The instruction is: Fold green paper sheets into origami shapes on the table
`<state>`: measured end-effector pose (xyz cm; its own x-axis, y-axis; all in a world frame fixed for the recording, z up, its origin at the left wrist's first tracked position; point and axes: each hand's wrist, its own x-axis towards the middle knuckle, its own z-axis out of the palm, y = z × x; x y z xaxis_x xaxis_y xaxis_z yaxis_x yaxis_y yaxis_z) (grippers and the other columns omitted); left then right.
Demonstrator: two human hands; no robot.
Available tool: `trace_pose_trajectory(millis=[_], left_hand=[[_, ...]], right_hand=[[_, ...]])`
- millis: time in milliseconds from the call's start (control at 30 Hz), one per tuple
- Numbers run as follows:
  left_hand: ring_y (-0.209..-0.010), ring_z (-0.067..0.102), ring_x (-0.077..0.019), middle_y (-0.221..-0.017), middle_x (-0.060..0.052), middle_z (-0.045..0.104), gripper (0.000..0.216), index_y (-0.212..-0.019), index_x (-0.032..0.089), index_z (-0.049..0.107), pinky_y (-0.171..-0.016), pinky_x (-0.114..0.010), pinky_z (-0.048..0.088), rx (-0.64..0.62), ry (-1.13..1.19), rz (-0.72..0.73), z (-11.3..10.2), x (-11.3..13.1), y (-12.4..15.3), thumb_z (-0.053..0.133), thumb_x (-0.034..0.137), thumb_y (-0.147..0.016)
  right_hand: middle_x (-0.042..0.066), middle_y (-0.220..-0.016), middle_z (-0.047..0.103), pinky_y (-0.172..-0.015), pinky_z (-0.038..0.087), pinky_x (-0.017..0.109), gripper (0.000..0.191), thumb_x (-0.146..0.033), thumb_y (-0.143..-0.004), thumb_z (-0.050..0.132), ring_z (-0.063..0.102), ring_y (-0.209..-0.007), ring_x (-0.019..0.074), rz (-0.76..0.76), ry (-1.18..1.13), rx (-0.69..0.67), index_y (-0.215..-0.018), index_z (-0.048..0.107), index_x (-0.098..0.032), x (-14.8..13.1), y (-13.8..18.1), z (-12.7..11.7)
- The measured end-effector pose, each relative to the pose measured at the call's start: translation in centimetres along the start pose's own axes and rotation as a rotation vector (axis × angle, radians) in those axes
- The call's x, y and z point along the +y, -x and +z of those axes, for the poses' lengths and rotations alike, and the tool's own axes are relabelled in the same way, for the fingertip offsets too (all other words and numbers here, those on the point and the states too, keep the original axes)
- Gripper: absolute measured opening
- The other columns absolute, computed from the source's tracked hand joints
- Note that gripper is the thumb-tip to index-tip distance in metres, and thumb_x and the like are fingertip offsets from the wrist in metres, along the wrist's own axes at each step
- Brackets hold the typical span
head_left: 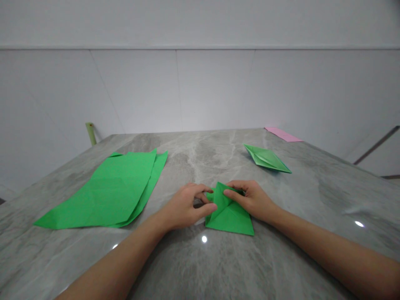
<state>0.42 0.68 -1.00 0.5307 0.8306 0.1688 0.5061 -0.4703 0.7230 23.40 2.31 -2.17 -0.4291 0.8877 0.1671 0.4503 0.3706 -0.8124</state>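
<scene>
A folded piece of green paper point(231, 221) with a raised, pointed flap lies on the table between my hands. My right hand point(253, 200) grips its upper right part, thumb on top and fingers behind. At the left edge of the same paper is my left hand point(189, 204), fingers curled, with the thumb over the edge and the index fingertip against the flap. Where the left fingers meet the paper is partly hidden.
Loose green paper sheets point(115, 187) lie stacked unevenly at the left. Beyond my right hand rests a folded green paper shape point(267, 159). A pink paper strip point(283, 134) is at the far right edge of the grey marbled table point(193, 266), which meets a white wall point(200, 91).
</scene>
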Motion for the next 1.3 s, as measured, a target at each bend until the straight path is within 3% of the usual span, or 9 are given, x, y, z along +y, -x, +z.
trace_pose_trajectory(millis=[333, 533, 733, 833, 933, 1100, 1300], left_hand=[[-0.095, 0.066, -0.0226, -0.093, -0.005, 0.074, 0.018, -0.100, 0.019, 0.069, -0.093, -0.037, 0.048, 0.196, -0.144, -0.036, 0.3, -0.7, -0.3, 0.064, 0.019, -0.082], [-0.098, 0.062, -0.0241, -0.088, -0.004, 0.072, 0.011, -0.077, 0.019, 0.069, -0.095, -0.039, 0.044, 0.092, -0.213, 0.080, 0.6, -0.6, -0.5, 0.068, 0.027, -0.085], [-0.093, 0.064, -0.0224, -0.086, -0.005, 0.071, 0.018, -0.072, 0.020, 0.069, -0.093, -0.036, 0.046, 0.107, -0.194, 0.010, 0.4, -0.7, -0.7, 0.062, 0.024, -0.088], [-0.092, 0.063, -0.0230, -0.085, -0.005, 0.070, 0.018, -0.069, 0.019, 0.067, -0.091, -0.036, 0.046, 0.122, -0.196, 0.001, 0.5, -0.8, -0.6, 0.067, 0.028, -0.085], [-0.093, 0.062, -0.0234, -0.087, -0.006, 0.069, 0.022, -0.066, 0.018, 0.067, -0.090, -0.036, 0.047, 0.142, -0.180, -0.022, 0.7, -0.9, -0.6, 0.069, 0.031, -0.083], [-0.092, 0.063, -0.0230, -0.088, -0.005, 0.070, 0.024, -0.068, 0.020, 0.070, -0.089, -0.035, 0.048, 0.130, -0.142, -0.074, 0.5, -1.1, -0.7, 0.062, 0.033, -0.086], [-0.082, 0.062, -0.0211, -0.078, -0.003, 0.068, 0.025, -0.066, 0.019, 0.065, -0.084, -0.034, 0.047, 0.122, -0.138, -0.069, 0.4, -0.8, -0.9, 0.062, 0.034, -0.087]], right_hand=[[0.003, -0.081, 0.074, -0.070, 0.048, 0.030, 0.025, -0.039, -0.088, 0.060, 0.066, -0.076, 0.0199, 0.023, -0.001, 0.033, -0.085, 0.074, -0.019, -0.2, 0.0, -0.2], [0.000, -0.074, 0.070, -0.066, 0.045, 0.028, 0.019, -0.033, -0.086, 0.062, 0.062, -0.070, 0.0160, -0.058, 0.044, -0.023, -0.079, 0.073, -0.020, -0.7, 0.2, 0.0], [0.002, -0.076, 0.072, -0.070, 0.047, 0.030, 0.016, -0.030, -0.086, 0.062, 0.064, -0.073, 0.0173, -0.083, 0.158, 0.009, -0.083, 0.075, -0.021, -0.5, 0.1, -0.4], [0.000, -0.075, 0.072, -0.084, 0.047, 0.036, 0.015, -0.029, -0.087, 0.062, 0.065, -0.073, 0.0171, -0.084, 0.168, -0.010, -0.081, 0.073, -0.021, -0.4, 0.0, -0.4], [-0.002, -0.073, 0.071, -0.100, 0.040, 0.044, 0.012, -0.025, -0.086, 0.063, 0.066, -0.071, 0.0161, -0.099, 0.179, -0.041, -0.082, 0.073, -0.022, -0.6, -0.1, -0.4], [0.003, -0.077, 0.073, -0.075, 0.047, 0.034, 0.013, -0.022, -0.083, 0.064, 0.064, -0.074, 0.0185, -0.053, 0.246, 0.011, -0.084, 0.076, -0.020, -0.5, -0.3, -1.0], [0.003, -0.078, 0.074, -0.071, 0.046, 0.030, 0.014, -0.023, -0.083, 0.064, 0.064, -0.073, 0.0177, -0.002, 0.190, -0.007, -0.084, 0.077, -0.019, -0.2, -0.3, -1.0]])
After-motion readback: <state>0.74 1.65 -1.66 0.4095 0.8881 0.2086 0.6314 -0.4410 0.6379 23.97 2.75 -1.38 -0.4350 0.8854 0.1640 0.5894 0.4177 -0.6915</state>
